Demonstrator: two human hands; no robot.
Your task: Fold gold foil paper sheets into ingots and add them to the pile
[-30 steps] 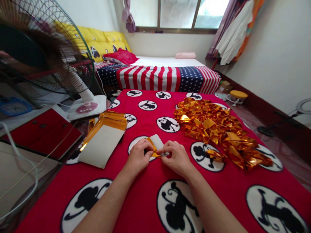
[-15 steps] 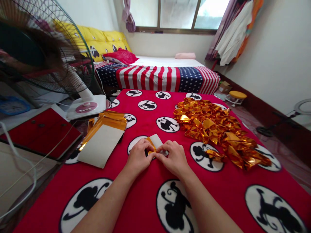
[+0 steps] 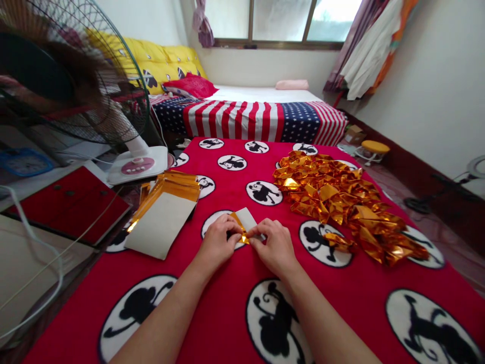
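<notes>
Between my hands lies a small sheet of gold foil paper, its pale backing up and its near edge folded over to show gold. My left hand pinches the fold from the left, thumb and fingertips closed on it. From the right, my right hand pinches the same fold, thumb against fingers. Left of my hands rests a stack of foil paper, the top sheet pale side up with gold edges showing behind. A heap of folded gold foil pieces spreads on the right, with one loose folded piece nearest my right hand.
Everything lies on a red cloth with monkey figures in white circles. An electric fan stands at the left beside a dark red panel. Beyond the cloth is a bed; a yellow stool stands at the right.
My fingertips have drawn slightly apart along the fold, so more of the gold strip shows between them. Both hands keep their grip on the paper. The view has shifted slightly.
</notes>
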